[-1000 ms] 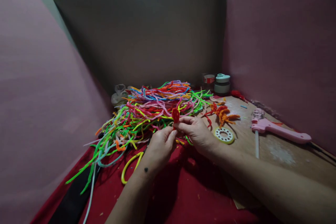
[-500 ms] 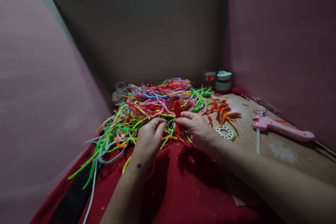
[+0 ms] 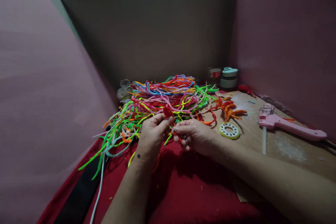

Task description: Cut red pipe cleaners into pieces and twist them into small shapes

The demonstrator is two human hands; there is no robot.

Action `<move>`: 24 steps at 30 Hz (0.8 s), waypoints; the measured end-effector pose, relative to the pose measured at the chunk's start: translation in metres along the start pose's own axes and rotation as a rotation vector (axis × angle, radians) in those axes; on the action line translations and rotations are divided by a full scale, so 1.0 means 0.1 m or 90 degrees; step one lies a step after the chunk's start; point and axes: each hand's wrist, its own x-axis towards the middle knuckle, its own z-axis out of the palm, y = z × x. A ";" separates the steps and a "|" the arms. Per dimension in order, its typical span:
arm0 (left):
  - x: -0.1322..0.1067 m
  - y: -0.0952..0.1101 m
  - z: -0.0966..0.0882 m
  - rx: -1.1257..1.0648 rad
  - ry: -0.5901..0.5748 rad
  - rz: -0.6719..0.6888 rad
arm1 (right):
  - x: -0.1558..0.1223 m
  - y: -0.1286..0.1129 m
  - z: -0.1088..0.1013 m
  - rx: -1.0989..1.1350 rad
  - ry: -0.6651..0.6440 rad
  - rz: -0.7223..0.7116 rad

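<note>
A red pipe cleaner, its upper part formed into a rounded flat shape, is held between my two hands. My left hand pinches it just below that rounded top with thumb and fingers. Lower down, my right hand is closed on the red stem end, fingertips close to the left thumb. Behind both hands lies a big heap of pipe cleaners in many colours. To the right of my right hand sit orange and red bent pipe cleaners.
A pink hot glue gun with a glue stick lies on the brown board. Nearby are a tape roll and a lidded jar. Red cloth covers the front; a white cable runs at left.
My left hand has come over to the red pipe cleaner and now grips its upper part. My right hand has shifted to its lower end. The view has turned slightly left.
</note>
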 end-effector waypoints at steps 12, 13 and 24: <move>-0.02 0.06 0.04 0.132 0.012 0.003 | 0.01 -0.01 -0.01 -0.029 0.024 0.029; -0.02 0.06 0.05 0.171 0.034 0.029 | 0.01 -0.01 0.00 -0.030 0.033 0.033; 0.02 -0.01 -0.02 0.049 -0.036 -0.061 | 0.04 0.07 0.03 -0.104 0.046 -0.026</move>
